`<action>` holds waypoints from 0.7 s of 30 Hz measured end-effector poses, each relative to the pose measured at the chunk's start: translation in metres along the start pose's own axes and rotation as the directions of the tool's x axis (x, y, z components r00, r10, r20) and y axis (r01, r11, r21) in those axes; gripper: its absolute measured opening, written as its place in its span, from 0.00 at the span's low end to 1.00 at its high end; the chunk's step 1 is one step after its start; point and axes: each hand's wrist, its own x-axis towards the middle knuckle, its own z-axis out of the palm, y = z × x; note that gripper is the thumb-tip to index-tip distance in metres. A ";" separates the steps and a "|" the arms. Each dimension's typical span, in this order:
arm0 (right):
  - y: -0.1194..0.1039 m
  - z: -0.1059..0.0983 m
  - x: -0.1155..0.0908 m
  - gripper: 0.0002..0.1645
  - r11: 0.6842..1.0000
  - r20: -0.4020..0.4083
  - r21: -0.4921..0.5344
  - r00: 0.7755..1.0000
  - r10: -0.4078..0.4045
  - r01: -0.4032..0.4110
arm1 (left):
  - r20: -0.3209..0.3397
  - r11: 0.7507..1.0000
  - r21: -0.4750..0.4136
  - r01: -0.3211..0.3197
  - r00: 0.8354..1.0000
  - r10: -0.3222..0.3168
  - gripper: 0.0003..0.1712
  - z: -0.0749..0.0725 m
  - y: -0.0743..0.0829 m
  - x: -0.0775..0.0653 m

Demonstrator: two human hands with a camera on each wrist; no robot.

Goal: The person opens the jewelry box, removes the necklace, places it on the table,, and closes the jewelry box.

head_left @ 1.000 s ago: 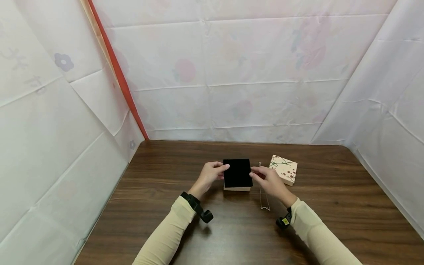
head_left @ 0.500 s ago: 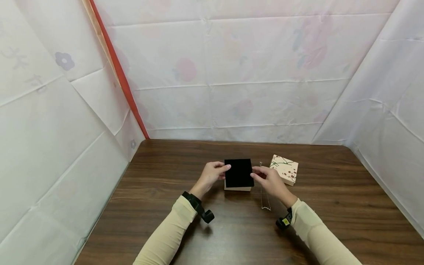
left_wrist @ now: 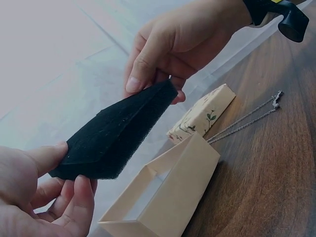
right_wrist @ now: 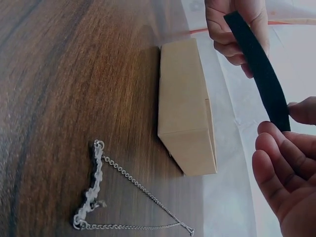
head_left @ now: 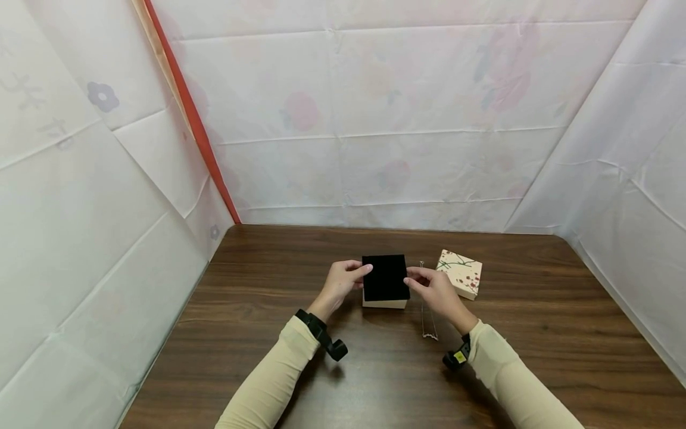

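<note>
A square black foam pad [head_left: 386, 277] is held level above an open cream cardboard box [head_left: 384, 304]. My left hand [head_left: 340, 285] pinches its left edge, thumb on top and fingers beneath. On the opposite edge my right hand [head_left: 435, 292] pinches it the same way. The left wrist view shows the foam pad [left_wrist: 118, 131] bowed slightly and apart from the box [left_wrist: 173, 192], whose inside is partly visible. To the right of the box, a silver chain necklace [right_wrist: 143, 190] with a patterned bar pendant [right_wrist: 91, 185] lies stretched out on the table.
Behind my right hand sits the cream box lid [head_left: 460, 274] with a printed branch and red blossoms. The brown wood-grain table [head_left: 257, 333] meets white patterned cloth walls [head_left: 375, 119] at its back and sides. A red strip [head_left: 198, 131] runs down the back left corner.
Both hands keep their pinch on the foam pad, which has shifted up only very slightly. The box, lid and necklace stay where they were.
</note>
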 end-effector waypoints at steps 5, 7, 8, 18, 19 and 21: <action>-0.001 -0.001 0.000 0.19 1.000 -0.004 0.004 1.000 0.022 -0.022 | 0.009 1.000 0.007 0.001 1.000 -0.001 0.22 0.000 0.000 0.000; -0.001 -0.001 0.001 0.19 1.000 -0.003 0.006 1.000 0.025 -0.025 | 0.015 1.000 0.009 0.003 1.000 -0.004 0.22 0.000 0.001 0.000; -0.002 -0.001 0.001 0.19 1.000 -0.002 0.006 1.000 0.027 -0.027 | 0.018 1.000 0.010 0.002 1.000 -0.002 0.22 0.000 0.001 -0.001; -0.003 -0.001 0.004 0.19 0.998 0.010 0.033 0.998 0.055 -0.055 | 0.048 0.999 -0.033 -0.021 0.999 0.023 0.21 0.000 0.006 -0.004; -0.003 -0.001 0.004 0.19 0.998 0.011 0.036 0.998 0.055 -0.056 | 0.048 0.999 -0.038 -0.021 0.999 0.023 0.21 0.000 0.006 -0.004; -0.004 -0.002 0.004 0.19 0.998 0.013 0.038 0.998 0.057 -0.058 | 0.050 0.999 -0.048 -0.021 0.998 0.023 0.22 0.000 0.006 -0.004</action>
